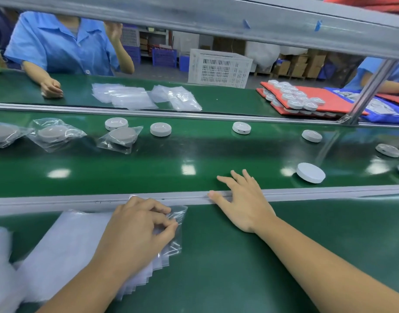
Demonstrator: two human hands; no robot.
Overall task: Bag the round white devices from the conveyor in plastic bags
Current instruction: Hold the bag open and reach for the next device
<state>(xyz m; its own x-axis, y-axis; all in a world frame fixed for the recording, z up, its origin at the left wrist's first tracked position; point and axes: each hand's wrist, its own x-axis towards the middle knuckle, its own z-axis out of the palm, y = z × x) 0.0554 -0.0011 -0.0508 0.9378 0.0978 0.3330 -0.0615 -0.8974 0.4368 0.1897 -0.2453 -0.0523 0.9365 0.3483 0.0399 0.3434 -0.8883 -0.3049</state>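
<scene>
The nearest round white device (310,172) is lying flat on the conveyor (148,168), close to its near edge, to the right of the right hand (241,204) and not touching it. That hand is lying across the rail (329,192), fingers straight and spread; its grip is open and holding nothing. The left hand (137,227) is pressing on the stack of plastic bags (65,245) on the near table (239,267), its grip pinching the top bag (179,214) between thumb and fingertips.

Judgement: the step in hand is peeling one bag free while fetching a device. Doing it well is calling for a single film to be separated, the mouth opened fully, and the device taken by its rim as it is passing.

Containers: three bagged devices (120,137) are lying at the belt's left, one device in each. The pinched bag is flat and appears empty. Other unbagged devices (160,129) are sitting further back. Red trays (343,102) on the far table are carrying many devices. The inside of the white crate (218,68) is not showing.
</scene>
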